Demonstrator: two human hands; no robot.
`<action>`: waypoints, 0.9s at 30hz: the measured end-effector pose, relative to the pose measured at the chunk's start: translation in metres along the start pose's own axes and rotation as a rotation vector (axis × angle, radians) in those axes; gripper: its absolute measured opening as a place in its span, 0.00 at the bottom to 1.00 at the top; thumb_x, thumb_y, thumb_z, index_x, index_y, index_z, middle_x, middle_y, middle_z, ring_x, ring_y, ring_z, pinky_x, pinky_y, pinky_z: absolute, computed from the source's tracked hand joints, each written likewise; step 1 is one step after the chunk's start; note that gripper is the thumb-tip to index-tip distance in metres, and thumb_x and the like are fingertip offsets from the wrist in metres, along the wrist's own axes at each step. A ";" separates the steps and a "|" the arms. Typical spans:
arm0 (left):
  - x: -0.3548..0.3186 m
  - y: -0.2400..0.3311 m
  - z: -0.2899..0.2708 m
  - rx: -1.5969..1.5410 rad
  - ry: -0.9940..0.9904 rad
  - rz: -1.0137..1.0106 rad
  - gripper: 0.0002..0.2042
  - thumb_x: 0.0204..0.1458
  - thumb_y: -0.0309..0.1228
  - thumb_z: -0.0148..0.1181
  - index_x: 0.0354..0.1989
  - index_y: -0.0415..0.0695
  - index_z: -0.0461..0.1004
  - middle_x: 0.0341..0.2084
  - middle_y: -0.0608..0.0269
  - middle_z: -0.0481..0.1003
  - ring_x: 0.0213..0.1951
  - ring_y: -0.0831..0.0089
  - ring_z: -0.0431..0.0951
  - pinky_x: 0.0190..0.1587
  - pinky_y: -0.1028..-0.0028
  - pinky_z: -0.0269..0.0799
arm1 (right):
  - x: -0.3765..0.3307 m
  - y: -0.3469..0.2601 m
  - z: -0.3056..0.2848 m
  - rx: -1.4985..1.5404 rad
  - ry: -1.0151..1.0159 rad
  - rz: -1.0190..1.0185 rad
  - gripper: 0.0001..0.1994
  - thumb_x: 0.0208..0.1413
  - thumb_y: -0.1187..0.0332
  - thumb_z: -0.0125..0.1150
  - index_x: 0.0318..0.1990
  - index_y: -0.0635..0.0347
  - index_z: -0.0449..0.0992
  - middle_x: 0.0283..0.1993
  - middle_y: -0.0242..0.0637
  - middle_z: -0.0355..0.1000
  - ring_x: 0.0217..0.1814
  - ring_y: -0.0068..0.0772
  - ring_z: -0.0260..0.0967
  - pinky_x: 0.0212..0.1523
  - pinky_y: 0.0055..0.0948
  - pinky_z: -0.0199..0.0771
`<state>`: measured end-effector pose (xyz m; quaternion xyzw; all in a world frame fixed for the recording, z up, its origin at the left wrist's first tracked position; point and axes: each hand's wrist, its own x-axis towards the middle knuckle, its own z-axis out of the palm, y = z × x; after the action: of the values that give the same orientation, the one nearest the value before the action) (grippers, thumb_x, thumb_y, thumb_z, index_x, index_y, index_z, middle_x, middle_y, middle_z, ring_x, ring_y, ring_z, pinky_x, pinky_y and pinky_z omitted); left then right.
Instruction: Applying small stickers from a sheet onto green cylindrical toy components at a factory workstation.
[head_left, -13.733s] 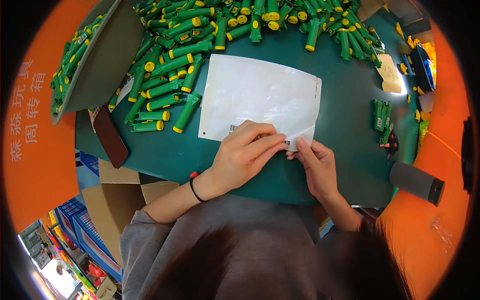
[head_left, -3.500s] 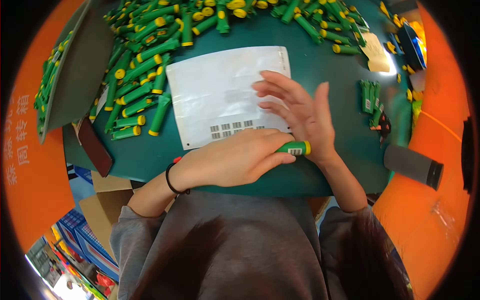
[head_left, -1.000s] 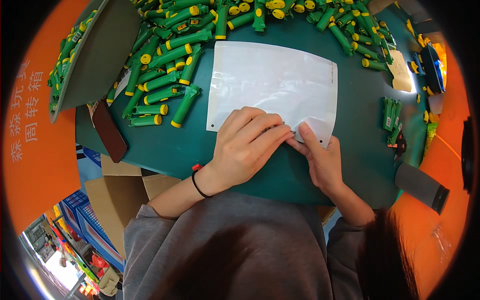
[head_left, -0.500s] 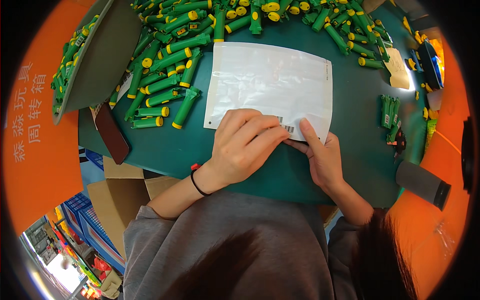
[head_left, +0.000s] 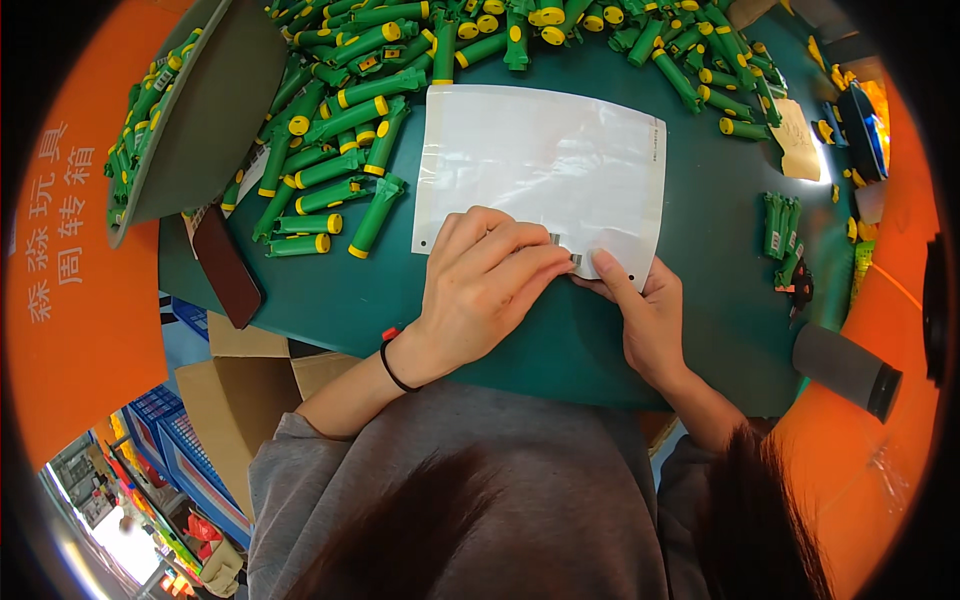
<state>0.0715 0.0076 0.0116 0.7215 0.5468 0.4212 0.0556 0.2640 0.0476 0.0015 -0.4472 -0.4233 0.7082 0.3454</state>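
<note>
A flat white plastic bag [head_left: 540, 150] with clear side margins and small dark holes at its near corners lies on the green table in front of me. My right hand [head_left: 648, 315] pinches its near edge toward the right, thumb on top and fingers beneath. The fingers of my left hand [head_left: 475, 285] are pressed together at the same near edge, right beside the right thumb. They partly cover a barcode printed there; whether they grip the bag's edge is hidden.
Many green tubes with yellow ends [head_left: 345, 130] are heaped along the table's far and left sides. A grey tub [head_left: 215, 110] of them leans at the left, near a dark red phone-like slab [head_left: 225, 268]. A grey cylinder [head_left: 845, 370] lies at the right by several green pieces [head_left: 780, 235].
My left fingers have bent in more and cover more of the barcode. The bag's near right corner, with its hole, shows more plainly. My right hand has hardly moved.
</note>
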 end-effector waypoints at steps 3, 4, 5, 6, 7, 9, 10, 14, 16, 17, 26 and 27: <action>0.003 0.001 0.002 -0.103 -0.022 -0.084 0.11 0.39 0.21 0.72 0.33 0.44 0.82 0.33 0.66 0.78 0.35 0.67 0.73 0.37 0.72 0.70 | -0.001 -0.004 -0.002 -0.057 0.026 0.023 0.13 0.64 0.71 0.59 0.50 0.72 0.74 0.46 0.43 0.77 0.46 0.30 0.77 0.49 0.30 0.82; 0.003 0.000 0.001 -0.110 -0.022 -0.077 0.11 0.39 0.21 0.72 0.33 0.44 0.82 0.33 0.66 0.78 0.35 0.67 0.73 0.37 0.72 0.70 | -0.002 -0.002 -0.001 -0.060 0.034 0.018 0.13 0.64 0.71 0.59 0.50 0.72 0.74 0.46 0.43 0.77 0.46 0.30 0.77 0.49 0.30 0.82; 0.004 0.000 0.001 -0.150 -0.071 -0.130 0.09 0.41 0.20 0.71 0.33 0.43 0.81 0.33 0.66 0.78 0.36 0.66 0.73 0.38 0.72 0.70 | 0.000 0.000 -0.003 -0.086 0.020 0.023 0.13 0.64 0.71 0.59 0.50 0.72 0.74 0.46 0.43 0.77 0.46 0.29 0.77 0.48 0.30 0.82; 0.005 -0.001 0.000 -0.191 -0.121 -0.181 0.08 0.43 0.20 0.70 0.32 0.42 0.80 0.34 0.65 0.78 0.37 0.66 0.73 0.39 0.71 0.70 | 0.001 0.001 -0.005 -0.114 0.007 0.027 0.13 0.64 0.71 0.60 0.50 0.72 0.74 0.46 0.42 0.77 0.46 0.29 0.77 0.47 0.30 0.82; 0.006 -0.001 -0.001 -0.204 -0.116 -0.166 0.08 0.43 0.20 0.70 0.32 0.42 0.80 0.34 0.65 0.78 0.37 0.66 0.73 0.39 0.71 0.70 | 0.002 0.000 -0.003 -0.095 -0.005 0.037 0.13 0.64 0.71 0.60 0.50 0.72 0.74 0.46 0.43 0.77 0.46 0.28 0.76 0.46 0.28 0.82; 0.009 -0.002 -0.005 -0.277 -0.232 -0.254 0.07 0.47 0.19 0.67 0.33 0.41 0.78 0.34 0.64 0.78 0.39 0.64 0.72 0.41 0.71 0.70 | 0.007 0.003 -0.005 -0.093 -0.035 0.013 0.15 0.64 0.71 0.59 0.53 0.71 0.72 0.49 0.42 0.75 0.45 0.27 0.76 0.46 0.27 0.82; 0.010 -0.004 -0.004 -0.338 -0.242 -0.247 0.05 0.50 0.21 0.65 0.34 0.41 0.77 0.35 0.65 0.77 0.40 0.67 0.72 0.42 0.73 0.68 | 0.010 -0.002 -0.009 -0.102 -0.021 -0.001 0.15 0.64 0.71 0.59 0.53 0.71 0.72 0.49 0.42 0.75 0.45 0.27 0.76 0.46 0.27 0.82; 0.004 -0.025 0.001 -0.527 -0.238 -0.405 0.03 0.53 0.24 0.64 0.34 0.43 0.77 0.33 0.67 0.75 0.35 0.73 0.69 0.37 0.77 0.65 | 0.045 -0.048 -0.033 -0.363 0.122 -0.269 0.21 0.64 0.66 0.59 0.60 0.65 0.67 0.46 0.31 0.67 0.42 0.18 0.67 0.36 0.18 0.70; 0.003 -0.025 -0.001 -0.572 -0.244 -0.473 0.02 0.54 0.24 0.64 0.35 0.42 0.77 0.34 0.68 0.74 0.35 0.77 0.68 0.38 0.78 0.63 | 0.089 -0.079 -0.048 -0.821 0.320 -0.635 0.18 0.60 0.65 0.64 0.55 0.60 0.73 0.43 0.31 0.66 0.34 0.19 0.63 0.33 0.21 0.65; 0.004 -0.022 -0.003 -0.639 -0.264 -0.529 0.02 0.56 0.24 0.63 0.36 0.41 0.77 0.36 0.69 0.73 0.34 0.81 0.67 0.38 0.80 0.62 | 0.118 -0.093 -0.068 -1.084 0.347 -0.784 0.14 0.58 0.63 0.66 0.49 0.59 0.78 0.44 0.35 0.69 0.37 0.23 0.67 0.34 0.25 0.69; 0.001 -0.019 0.005 -0.736 -0.175 -0.573 0.03 0.53 0.25 0.66 0.35 0.44 0.78 0.31 0.70 0.72 0.30 0.83 0.65 0.33 0.81 0.60 | 0.193 -0.121 -0.097 -1.373 -0.017 -0.335 0.18 0.50 0.65 0.72 0.47 0.62 0.78 0.35 0.41 0.77 0.37 0.33 0.76 0.40 0.30 0.75; 0.000 -0.020 0.004 -0.737 -0.168 -0.582 0.03 0.53 0.25 0.66 0.35 0.44 0.78 0.31 0.70 0.72 0.30 0.83 0.65 0.33 0.81 0.60 | 0.180 -0.116 -0.093 -1.360 0.000 -0.421 0.18 0.50 0.67 0.72 0.48 0.62 0.77 0.35 0.41 0.77 0.36 0.32 0.76 0.39 0.31 0.75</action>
<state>0.0597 0.0174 -0.0017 0.5024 0.5339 0.4942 0.4673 0.2977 0.2774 0.0231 -0.4724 -0.8487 0.2053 0.1195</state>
